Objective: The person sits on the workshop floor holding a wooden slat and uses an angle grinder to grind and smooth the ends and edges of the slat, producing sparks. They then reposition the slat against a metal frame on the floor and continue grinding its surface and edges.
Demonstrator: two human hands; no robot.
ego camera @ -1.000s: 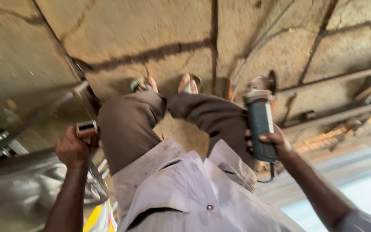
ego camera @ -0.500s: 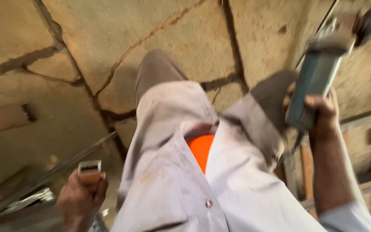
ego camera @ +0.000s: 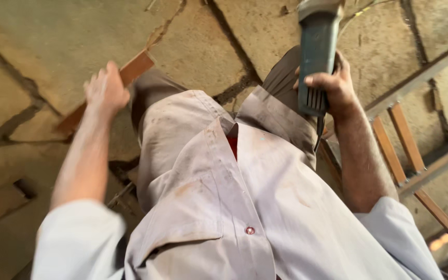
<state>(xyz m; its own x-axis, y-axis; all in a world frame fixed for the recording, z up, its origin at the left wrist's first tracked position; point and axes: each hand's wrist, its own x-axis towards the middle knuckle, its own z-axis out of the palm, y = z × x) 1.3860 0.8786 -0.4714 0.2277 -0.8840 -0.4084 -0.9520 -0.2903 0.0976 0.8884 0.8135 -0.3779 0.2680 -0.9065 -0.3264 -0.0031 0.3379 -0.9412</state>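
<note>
Right hand grips an angle grinder (teal body); left hand holds a rusty bar.

No packages, no labels, no signs, no screens in view

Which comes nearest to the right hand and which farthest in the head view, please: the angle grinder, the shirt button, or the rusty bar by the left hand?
1. Angle grinder: gripped in the right hand, upper right.
2. Shirt button: lower centre, on the shirt front.
3. Rusty bar: upper left, at the left hand.
</note>
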